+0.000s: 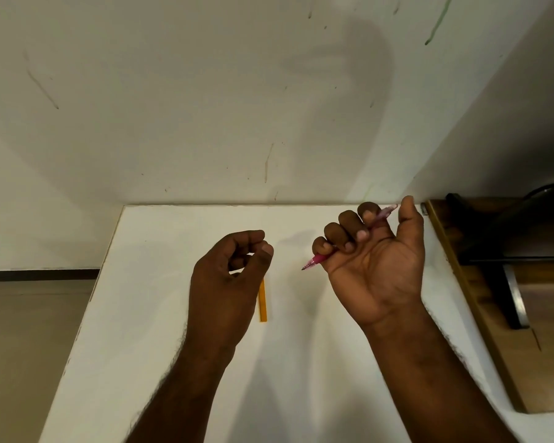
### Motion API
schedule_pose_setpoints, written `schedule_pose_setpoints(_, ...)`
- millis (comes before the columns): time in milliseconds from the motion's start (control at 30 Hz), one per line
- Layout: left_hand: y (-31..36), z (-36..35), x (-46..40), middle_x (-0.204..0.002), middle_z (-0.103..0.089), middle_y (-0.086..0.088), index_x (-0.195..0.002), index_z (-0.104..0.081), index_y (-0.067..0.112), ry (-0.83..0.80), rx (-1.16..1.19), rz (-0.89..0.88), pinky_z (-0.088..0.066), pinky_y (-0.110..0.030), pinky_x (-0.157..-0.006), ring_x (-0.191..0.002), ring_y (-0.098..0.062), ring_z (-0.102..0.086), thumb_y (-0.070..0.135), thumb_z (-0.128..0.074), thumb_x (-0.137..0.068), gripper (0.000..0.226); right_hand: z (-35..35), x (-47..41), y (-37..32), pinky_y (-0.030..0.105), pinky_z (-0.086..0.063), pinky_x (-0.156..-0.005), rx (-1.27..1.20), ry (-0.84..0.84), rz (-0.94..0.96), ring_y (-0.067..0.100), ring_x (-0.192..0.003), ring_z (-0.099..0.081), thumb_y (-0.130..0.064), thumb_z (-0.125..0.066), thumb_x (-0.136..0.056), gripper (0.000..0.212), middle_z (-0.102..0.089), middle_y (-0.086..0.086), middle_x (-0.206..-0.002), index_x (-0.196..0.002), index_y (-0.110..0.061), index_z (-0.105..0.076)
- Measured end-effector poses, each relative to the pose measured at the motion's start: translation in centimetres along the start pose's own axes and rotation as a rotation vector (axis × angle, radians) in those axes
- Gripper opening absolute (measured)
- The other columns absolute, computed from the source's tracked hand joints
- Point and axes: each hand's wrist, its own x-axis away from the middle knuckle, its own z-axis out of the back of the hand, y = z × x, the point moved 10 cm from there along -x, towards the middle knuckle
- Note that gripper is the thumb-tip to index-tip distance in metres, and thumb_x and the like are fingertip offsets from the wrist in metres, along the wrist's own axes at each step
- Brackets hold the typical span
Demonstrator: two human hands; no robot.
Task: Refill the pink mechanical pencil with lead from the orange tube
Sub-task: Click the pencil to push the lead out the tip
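My right hand [376, 260] is raised palm-up above the white table [160, 314], fingers curled around the pink mechanical pencil [315, 259]. The pencil's dark tip points down-left; its rear end sticks out between forefinger and thumb near the wall. My left hand [227, 276] hovers to the left with fingers curled and thumb meeting the forefinger; whether it pinches anything is hidden. The orange lead tube [263, 303] lies flat on the table, lengthwise away from me, its far end covered by my left hand.
A scuffed white wall [205, 107] rises right behind the table. To the right stands a wooden surface [493, 330] carrying a dark metal frame [512, 295]. The floor [29, 330] shows beyond the table's left edge.
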Motion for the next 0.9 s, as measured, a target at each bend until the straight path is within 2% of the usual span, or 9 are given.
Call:
schedule_pose_setpoints(133,0.03,-0.09,-0.05,-0.094,-0.075,0.018,-0.1,-0.073,0.038,0.007,0.01,0.012,-0.058,-0.03,-0.083,-0.091,-0.005,-0.07,0.033,-0.073,-0.087,0.014,0.04,-0.1,-0.11,0.033,-0.033,-0.058,0.012,0.013,0.011,0.016,-0.057,-0.028,-0.05,-0.04,-0.099,0.046,-0.035,-0.004,-0.059,-0.065,-0.019,-0.048)
schedule_pose_setpoints(267,0.06,-0.13,-0.03,-0.096,-0.075,0.015,-0.101,-0.073,0.037,0.001,0.015,0.014,-0.058,-0.032,-0.084,-0.092,-0.008,-0.07,0.033,-0.073,-0.087,0.014,0.37,-0.07,-0.02,0.032,-0.033,-0.058,0.007,0.038,0.014,0.015,-0.056,-0.03,-0.054,-0.039,-0.099,0.05,-0.037,-0.004,-0.06,-0.067,-0.018,-0.051)
schedule_pose_setpoints(467,0.17,-0.23,0.08,-0.095,-0.075,0.017,-0.1,-0.073,0.038,-0.003,0.025,0.017,-0.055,-0.022,-0.079,-0.091,-0.003,-0.07,0.032,-0.073,-0.087,0.014,0.71,-0.25,-0.28,0.031,-0.032,-0.057,0.008,0.06,0.018,0.015,-0.054,-0.028,-0.048,-0.04,-0.098,0.045,-0.035,-0.005,-0.058,-0.064,-0.02,-0.049)
schedule_pose_setpoints(600,0.21,-0.23,0.12,-0.094,-0.075,0.018,-0.1,-0.073,0.037,-0.004,0.016,0.012,-0.053,-0.02,-0.076,-0.089,-0.002,-0.07,0.031,-0.073,-0.088,0.014,0.61,-0.1,0.04,0.031,-0.033,-0.059,-0.015,0.044,-0.007,0.015,-0.055,-0.03,-0.055,-0.039,-0.099,0.049,-0.037,-0.004,-0.06,-0.068,-0.019,-0.052)
schedule_pose_setpoints(767,0.11,-0.1,0.15,-0.094,-0.075,0.019,-0.1,-0.073,0.037,-0.002,0.012,0.008,-0.053,-0.02,-0.077,-0.089,-0.001,-0.07,0.032,-0.073,-0.087,0.014,0.64,-0.09,-0.11,0.032,-0.031,-0.059,-0.008,0.047,0.006,0.015,-0.057,-0.026,-0.048,-0.04,-0.097,0.043,-0.034,-0.005,-0.06,-0.065,-0.02,-0.048)
schedule_pose_setpoints(900,-0.01,-0.12,0.16,-0.094,-0.075,0.018,-0.1,-0.073,0.038,-0.005,0.012,0.007,-0.055,-0.023,-0.078,-0.088,-0.003,-0.07,0.032,-0.073,-0.087,0.014,0.69,-0.01,0.25,0.032,-0.031,-0.06,-0.03,0.04,-0.025,0.015,-0.057,-0.028,-0.055,-0.039,-0.098,0.048,-0.036,-0.004,-0.061,-0.068,-0.019,-0.05)
